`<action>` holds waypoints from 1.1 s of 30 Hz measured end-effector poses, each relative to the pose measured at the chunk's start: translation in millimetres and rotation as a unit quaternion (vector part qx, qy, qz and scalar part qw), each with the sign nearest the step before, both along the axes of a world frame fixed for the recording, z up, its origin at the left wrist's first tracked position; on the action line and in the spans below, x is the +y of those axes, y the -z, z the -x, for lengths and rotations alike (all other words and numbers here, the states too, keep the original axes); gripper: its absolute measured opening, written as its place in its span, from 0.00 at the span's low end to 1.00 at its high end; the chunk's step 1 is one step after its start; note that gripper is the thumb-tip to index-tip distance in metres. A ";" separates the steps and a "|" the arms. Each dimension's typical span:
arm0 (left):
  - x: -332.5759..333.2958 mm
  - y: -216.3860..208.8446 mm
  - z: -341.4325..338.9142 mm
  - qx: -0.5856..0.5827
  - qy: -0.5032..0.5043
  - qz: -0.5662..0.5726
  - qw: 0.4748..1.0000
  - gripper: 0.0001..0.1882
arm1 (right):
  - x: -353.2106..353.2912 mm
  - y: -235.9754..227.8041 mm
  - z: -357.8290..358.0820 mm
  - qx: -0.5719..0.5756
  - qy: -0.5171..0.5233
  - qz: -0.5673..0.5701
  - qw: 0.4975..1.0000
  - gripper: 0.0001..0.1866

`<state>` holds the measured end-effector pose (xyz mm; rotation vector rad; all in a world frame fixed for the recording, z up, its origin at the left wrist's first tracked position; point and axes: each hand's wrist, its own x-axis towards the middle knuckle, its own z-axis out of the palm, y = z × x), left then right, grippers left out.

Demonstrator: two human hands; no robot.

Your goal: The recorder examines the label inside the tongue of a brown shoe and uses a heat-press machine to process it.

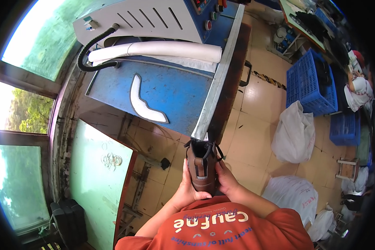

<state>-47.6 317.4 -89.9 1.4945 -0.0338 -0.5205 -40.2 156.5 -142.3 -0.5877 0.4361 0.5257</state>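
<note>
A brown ankle-high shoe (203, 168) with black laces is held upright in front of my chest, its heel toward me. My left hand (189, 186) wraps the left side of the shoe, the thumb lying across the lower heel. Against the right side presses my right hand (226, 177), its fingers partly hidden behind the shoe. The toe end is out of sight beneath the collar and laces. Just beyond the shoe is the corner of a blue-topped machine bench, where a white curved piece with a dark edge (142, 102) lies flat.
A white roll of material (158, 51) lies before a grey machine housing (141, 21) on the blue bench (175, 91). A pale green table (96, 162) stands at left. Blue crates (306, 85) and white sacks (293, 133) sit on the tiled floor at right, near another person (358, 89).
</note>
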 end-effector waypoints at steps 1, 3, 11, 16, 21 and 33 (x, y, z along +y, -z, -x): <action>-3.2 3.8 4.2 0.002 -0.017 0.003 1.000 0.71 | -1.3 3.6 0.3 -0.001 -0.005 0.009 1.000 0.39; -7.9 -1.8 4.0 0.005 -0.037 0.006 0.999 0.70 | -2.9 1.7 -0.7 -0.001 -0.012 0.017 1.000 0.39; -12.4 -10.0 11.7 -0.013 -0.093 -0.122 0.988 0.60 | -38.1 -6.0 -15.3 0.050 -0.213 0.200 0.955 0.43; 4.5 -15.0 6.3 0.019 -0.115 -0.092 0.989 0.57 | -83.8 10.1 -89.8 -0.024 -0.039 0.441 0.896 0.32; 15.9 -12.6 -2.6 -0.010 -0.086 -0.143 0.986 0.56 | -133.8 44.6 -191.9 -0.001 0.091 0.559 0.824 0.29; 34.1 -8.9 3.0 -0.003 -0.072 -0.134 0.988 0.54 | -153.5 53.1 -263.4 0.017 0.111 0.395 0.912 0.20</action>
